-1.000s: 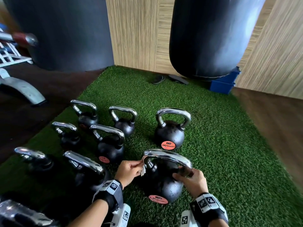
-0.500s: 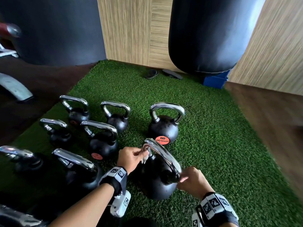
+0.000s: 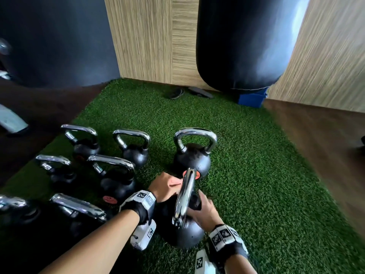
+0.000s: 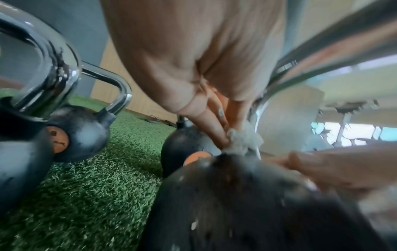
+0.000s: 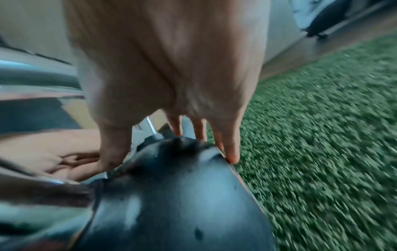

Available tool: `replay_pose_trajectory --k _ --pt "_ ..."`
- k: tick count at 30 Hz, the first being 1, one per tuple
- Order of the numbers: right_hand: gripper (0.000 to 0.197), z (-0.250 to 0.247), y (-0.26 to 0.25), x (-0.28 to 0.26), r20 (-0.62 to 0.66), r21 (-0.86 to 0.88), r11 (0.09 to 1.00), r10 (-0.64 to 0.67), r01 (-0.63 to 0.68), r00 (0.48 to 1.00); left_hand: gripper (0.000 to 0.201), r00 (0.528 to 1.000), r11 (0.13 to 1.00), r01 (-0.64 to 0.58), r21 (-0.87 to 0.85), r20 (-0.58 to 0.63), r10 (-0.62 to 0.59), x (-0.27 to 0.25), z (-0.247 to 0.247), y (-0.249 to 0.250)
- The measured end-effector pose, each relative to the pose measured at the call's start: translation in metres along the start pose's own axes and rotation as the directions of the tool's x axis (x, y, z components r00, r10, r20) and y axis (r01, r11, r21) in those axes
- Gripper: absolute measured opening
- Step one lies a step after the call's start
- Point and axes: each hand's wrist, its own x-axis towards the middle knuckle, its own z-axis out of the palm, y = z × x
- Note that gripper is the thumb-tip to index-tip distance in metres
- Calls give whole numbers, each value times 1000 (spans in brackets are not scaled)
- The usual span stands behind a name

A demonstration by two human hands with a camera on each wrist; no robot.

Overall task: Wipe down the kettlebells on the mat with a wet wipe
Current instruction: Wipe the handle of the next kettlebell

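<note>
I am looking down through the head camera at a wide green artificial-turf mat (image 3: 246, 175) that is lying against pale wood-grain wall panels (image 3: 150, 36), with two large black punching bags (image 3: 241, 40) hanging above its far edge, one to either side of the panels. A pair of dark sandals (image 3: 187, 93) and a blue plastic box (image 3: 251, 98) are sitting by the wall. On the left part of the mat, a cluster of black round kettlebells with chrome loop handles (image 3: 116, 175) is standing upright in rows, probably grouped so each can be cleaned in turn. The nearest black kettlebell (image 3: 181, 232) is sitting on the turf directly in front of me, its chrome handle (image 3: 185, 194) showing edge-on. My right hand (image 3: 203, 212) is curling its fingers and thumb over the top of the iron ball at the base of the handle, which I judge is bracing or turning the weight. My left hand (image 3: 166, 187) is pinching a small crumpled white wet wipe (image 4: 244, 137) in its fingertips and pressing it against the far foot of the handle, where chrome meets black iron; that seam seems to be what I am scrubbing. Several kettlebells are carrying small round orange labels (image 3: 108, 199) low on their sides, but the printing on them is too blurred for me to read, and the black-and-white square marker patterns on my wrist bands (image 3: 223, 237) carry no legible words.
</note>
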Motion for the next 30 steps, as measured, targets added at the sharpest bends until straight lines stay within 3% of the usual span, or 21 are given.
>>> replay_pose_trajectory --k 2,6,7,10,13,15,17,20,23,28,30 --pt "105 12 9 11 94 49 998 26 -31 995 12 996 1000 -14 14 -90 15 -3 5 2" --pt "102 26 24 20 94 124 991 27 -39 995 34 980 999 54 -7 -193 -54 8 11 6" --pt "101 29 25 20 88 143 989 28 -40 996 36 973 996 75 -47 -213 -83 13 8 8" --pt "99 34 28 21 56 215 976 26 -38 998 12 948 973 46 -227 -297 -114 18 -2 12" --pt "98 36 30 21 51 228 973 31 -42 998 26 941 968 29 -249 -321 -111 17 -2 9" --pt "99 36 30 21 61 239 970 28 -41 998 25 953 961 58 -269 -272 -134 19 -6 10" --pt "99 37 32 22 64 248 968 29 -44 998 16 971 904 93 -418 -164 -176 21 -14 14" --pt "98 40 35 22 45 264 964 32 -43 998 35 982 821 126 -556 -50 -184 16 -26 17" --pt "99 42 38 24 30 270 962 32 -39 999 29 985 769 164 -618 66 -157 4 -36 14" --pt "100 44 38 24 27 283 958 43 -49 999 17 968 733 228 -641 65 -244 -1 -41 26" --pt "99 45 38 24 27 291 955 44 -50 999 19 957 703 281 -653 132 -260 -8 -42 25"
